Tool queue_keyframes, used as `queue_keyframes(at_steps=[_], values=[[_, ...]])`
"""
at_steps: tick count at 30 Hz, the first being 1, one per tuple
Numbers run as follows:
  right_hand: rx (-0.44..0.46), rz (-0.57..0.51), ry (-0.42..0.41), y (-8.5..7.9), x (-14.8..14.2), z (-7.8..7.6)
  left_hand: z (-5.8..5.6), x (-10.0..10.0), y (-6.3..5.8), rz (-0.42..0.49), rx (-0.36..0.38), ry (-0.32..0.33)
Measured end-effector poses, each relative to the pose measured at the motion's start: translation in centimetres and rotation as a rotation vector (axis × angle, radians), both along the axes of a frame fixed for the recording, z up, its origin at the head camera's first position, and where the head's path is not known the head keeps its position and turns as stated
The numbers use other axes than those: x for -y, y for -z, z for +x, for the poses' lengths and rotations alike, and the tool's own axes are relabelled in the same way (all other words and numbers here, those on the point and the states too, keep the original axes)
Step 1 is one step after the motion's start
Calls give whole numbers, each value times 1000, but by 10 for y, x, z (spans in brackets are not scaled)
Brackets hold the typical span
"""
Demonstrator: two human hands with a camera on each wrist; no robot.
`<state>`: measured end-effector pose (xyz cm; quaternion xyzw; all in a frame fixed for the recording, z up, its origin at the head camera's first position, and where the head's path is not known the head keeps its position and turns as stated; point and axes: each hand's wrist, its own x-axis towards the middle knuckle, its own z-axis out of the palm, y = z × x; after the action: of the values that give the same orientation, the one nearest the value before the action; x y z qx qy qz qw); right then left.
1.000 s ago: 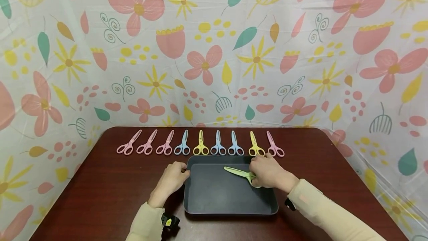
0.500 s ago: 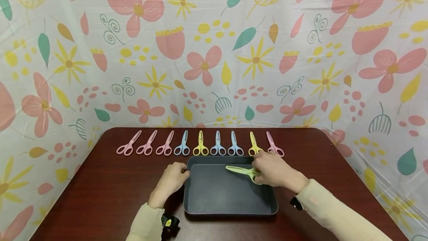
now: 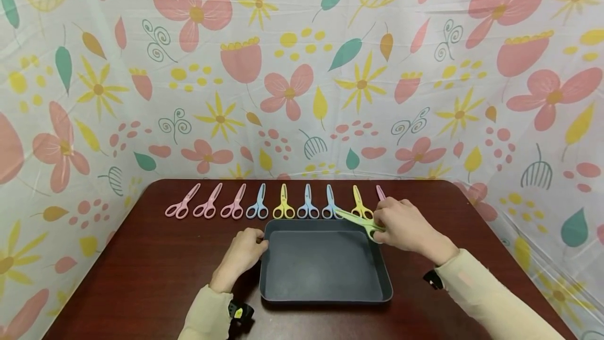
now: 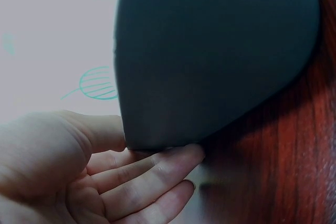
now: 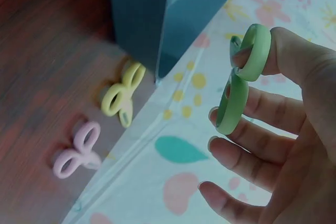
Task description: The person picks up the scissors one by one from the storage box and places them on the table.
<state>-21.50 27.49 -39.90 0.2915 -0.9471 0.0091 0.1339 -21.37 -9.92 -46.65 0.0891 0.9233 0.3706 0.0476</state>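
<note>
My right hand (image 3: 410, 227) holds a pair of light green scissors (image 3: 355, 219) above the right back corner of a dark grey rectangular tray (image 3: 321, 269). In the right wrist view the thumb and index finger pinch the green handle loops (image 5: 235, 103), while the other fingers are spread apart. The scissors' blades point left and away. At the tray's left side, my left hand (image 3: 243, 256) grips its rim; the left wrist view has the thumb at the edge and the fingers against the outer wall (image 4: 210, 51). The tray's inside shows bare.
Along the table's back edge lies a row of several scissors, among them pink (image 3: 208, 201), blue (image 3: 308, 202) and yellow ones (image 3: 283, 202). My right hand partly covers the pink pair (image 3: 380, 191) at the row's right end. A flowered curtain (image 3: 302, 83) hangs behind the dark red table (image 3: 155, 266).
My right hand has lifted the green scissors out of the tray, moving them right and back over its corner. My left hand and the tray have stayed in place.
</note>
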Motion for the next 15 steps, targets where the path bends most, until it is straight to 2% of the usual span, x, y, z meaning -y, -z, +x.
queue_keyframes(at_steps=[15], values=[[6,-62,172,3,-46,-9,-1,-1,-1,-17,-12,-8]])
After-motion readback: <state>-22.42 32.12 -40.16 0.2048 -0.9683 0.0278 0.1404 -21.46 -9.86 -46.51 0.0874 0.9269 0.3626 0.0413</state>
